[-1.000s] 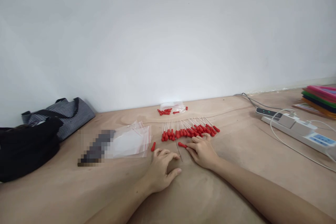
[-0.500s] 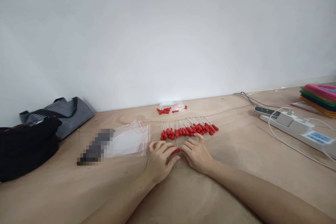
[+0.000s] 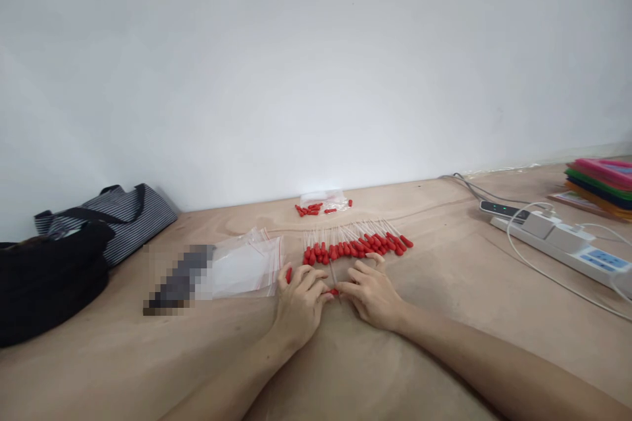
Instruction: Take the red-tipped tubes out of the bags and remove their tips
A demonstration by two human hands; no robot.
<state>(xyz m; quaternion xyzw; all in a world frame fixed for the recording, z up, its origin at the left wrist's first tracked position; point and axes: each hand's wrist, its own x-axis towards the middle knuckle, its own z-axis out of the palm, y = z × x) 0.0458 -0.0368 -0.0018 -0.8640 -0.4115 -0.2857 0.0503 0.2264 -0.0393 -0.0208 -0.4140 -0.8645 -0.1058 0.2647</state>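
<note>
Between my hands, near the middle of the table, is a red rubber bulb [image 3: 334, 291] with a thin clear dropper tube [image 3: 332, 269] rising from it. My left hand [image 3: 300, 306] pinches the bulb between thumb and forefinger. Another red bulb [image 3: 289, 274] shows by its outer fingers. From the other side, the fingertips of my right hand [image 3: 371, 293] close on the tube's lower end, partly hiding it. Just beyond my fingers lies a row of droppers [image 3: 353, 248], red bulbs toward me and pale tubes pointing at the wall.
Loose red bulbs [image 3: 309, 210] and a clear bag [image 3: 323, 197] lie by the wall. Zip bags [image 3: 244, 266] and a blurred dark object [image 3: 182, 276] are to the left, beyond them a striped bag [image 3: 141, 217] and a black bag [image 3: 54, 283]. A power strip [image 3: 587, 251] with cables stands right.
The red bulb between my hands has turned and sits slightly nearer me, and more of the tube shows. A second red bulb has come into view beside my left outer fingers.
</note>
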